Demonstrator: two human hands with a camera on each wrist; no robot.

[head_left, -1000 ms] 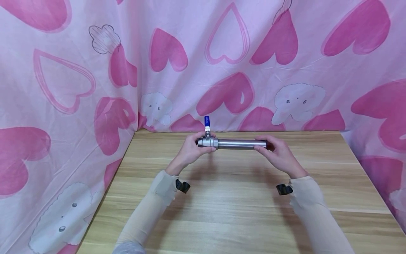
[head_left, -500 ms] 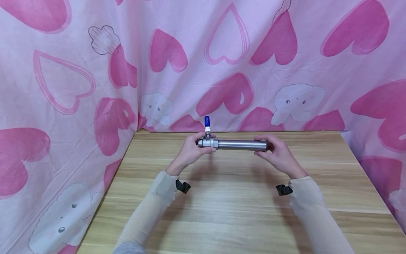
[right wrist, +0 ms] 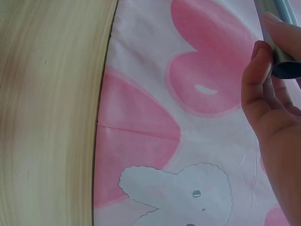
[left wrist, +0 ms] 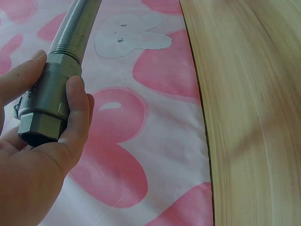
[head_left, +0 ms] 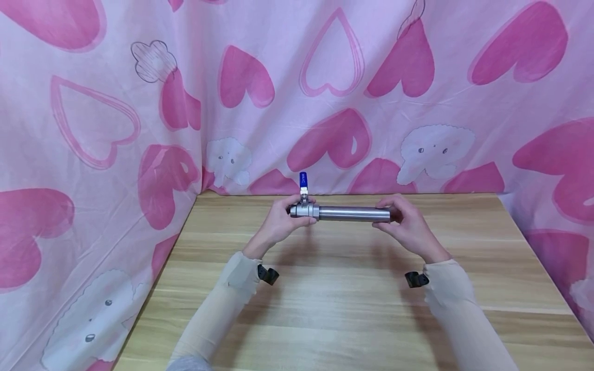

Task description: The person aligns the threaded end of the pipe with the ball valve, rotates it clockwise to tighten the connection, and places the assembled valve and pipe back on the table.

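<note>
A metal ball valve (head_left: pixel 303 210) with a blue lever handle (head_left: pixel 303 180) is joined to the left end of a steel pipe (head_left: pixel 352 214). The lever stands up, crosswise to the pipe. My left hand (head_left: pixel 278 221) grips the valve body between thumb and fingers; in the left wrist view, threads (left wrist: pixel 66 49) show where the pipe enters the valve. My right hand (head_left: pixel 408 224) holds the pipe's free right end, with thumb and fingertips on either side of it. The pipe's open end (right wrist: pixel 287 69) faces the palm in the right wrist view.
Below the held pipe lies a wood-grain table (head_left: pixel 348 309), with shadows of both arms on it. A pink curtain (head_left: pixel 287 129) printed with hearts and white animals hangs behind the table and along its sides. Each wrist carries a small black camera mount (head_left: pixel 268 274).
The right thumb and fingers have shifted around the pipe's end, the thumb now lower on it. The left hand keeps its grip on the valve. The head view has tilted slightly.
</note>
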